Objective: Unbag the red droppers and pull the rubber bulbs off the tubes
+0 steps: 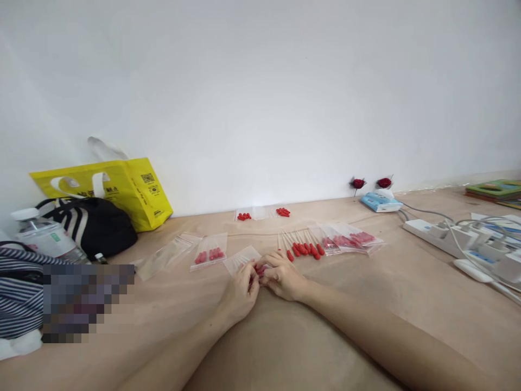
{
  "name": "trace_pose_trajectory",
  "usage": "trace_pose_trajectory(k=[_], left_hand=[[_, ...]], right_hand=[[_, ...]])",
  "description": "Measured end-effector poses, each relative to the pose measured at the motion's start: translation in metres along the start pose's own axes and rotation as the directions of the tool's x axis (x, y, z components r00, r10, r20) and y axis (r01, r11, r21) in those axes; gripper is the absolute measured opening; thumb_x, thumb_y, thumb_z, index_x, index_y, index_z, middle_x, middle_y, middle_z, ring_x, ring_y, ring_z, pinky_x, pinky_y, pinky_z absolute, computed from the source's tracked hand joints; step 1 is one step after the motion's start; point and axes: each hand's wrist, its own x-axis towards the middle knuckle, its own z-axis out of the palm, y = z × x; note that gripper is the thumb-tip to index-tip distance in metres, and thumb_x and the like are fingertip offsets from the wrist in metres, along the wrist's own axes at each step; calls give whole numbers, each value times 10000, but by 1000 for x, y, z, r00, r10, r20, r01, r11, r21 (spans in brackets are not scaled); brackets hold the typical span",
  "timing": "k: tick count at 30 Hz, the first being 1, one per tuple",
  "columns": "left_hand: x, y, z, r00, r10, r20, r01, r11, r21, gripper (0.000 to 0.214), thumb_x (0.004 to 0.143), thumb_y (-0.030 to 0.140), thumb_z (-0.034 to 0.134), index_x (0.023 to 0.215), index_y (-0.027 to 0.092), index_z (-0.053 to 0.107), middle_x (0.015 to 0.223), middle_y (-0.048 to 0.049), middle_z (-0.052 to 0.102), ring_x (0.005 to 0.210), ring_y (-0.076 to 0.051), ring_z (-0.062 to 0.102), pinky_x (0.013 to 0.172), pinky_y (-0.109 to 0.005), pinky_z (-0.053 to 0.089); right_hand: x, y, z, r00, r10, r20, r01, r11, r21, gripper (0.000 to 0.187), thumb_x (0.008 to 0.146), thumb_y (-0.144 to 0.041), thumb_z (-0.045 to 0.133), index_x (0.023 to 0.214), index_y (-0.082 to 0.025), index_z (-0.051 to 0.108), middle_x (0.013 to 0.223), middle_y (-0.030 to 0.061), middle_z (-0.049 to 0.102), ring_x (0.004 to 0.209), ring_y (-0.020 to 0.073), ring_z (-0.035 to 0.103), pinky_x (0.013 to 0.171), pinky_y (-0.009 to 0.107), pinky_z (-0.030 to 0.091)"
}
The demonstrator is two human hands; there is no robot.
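Observation:
My left hand and my right hand meet at the middle of the table, fingers pinched on a small clear zip bag. Red tips show inside this bag, partly hidden behind my fingers. Just right of my right hand lie several loose sticks with red bulb-shaped ends, thin pale stems pointing away from me. Beyond them, overlapping clear bags hold more red pieces. Another filled bag rests left of my hands, and beside it is a pile of flat clear bags.
Against the wall are two groups of red pieces with clear bags. On the left stand a yellow bag, a black bag and a plastic bottle. A tissue pack, dark red roses and a power strip with cables occupy the right.

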Motion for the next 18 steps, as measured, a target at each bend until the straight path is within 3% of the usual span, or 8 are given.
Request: trace_pose_trajectory(k=[8, 13, 18], left_hand=[[-1, -2, 3, 999, -34, -33, 37, 996, 85, 107, 778, 162, 315, 747, 212, 404, 680, -20, 523, 724, -186, 545, 653, -322, 450], [1, -7, 4, 986, -146, -83, 151, 987, 60, 98, 786, 180, 304, 756, 207, 393, 736, -39, 568, 697, -180, 573, 613, -314, 463], [1, -9, -6, 987, -123, -100, 118, 992, -54, 140, 832, 262, 318, 756, 204, 420, 1032, -95, 593, 1025, -200, 531, 839, -363, 430]], right_hand=[[6, -1, 4, 994, 78, 75, -83, 995, 60, 137, 683, -97, 583, 582, -175, 532, 927, 12, 549, 944, 156, 471, 840, 337, 291], [6, -2, 9, 985, 113, 127, -131, 980, 149, 120, 661, -187, 667, 590, -184, 571, 971, 3, 527, 996, 165, 448, 873, 362, 268], [0, -6, 1, 971, 196, 135, -211, 972, 104, 99, 668, -268, 679, 660, -203, 604, 1073, 17, 505, 1050, 197, 407, 870, 389, 276]])
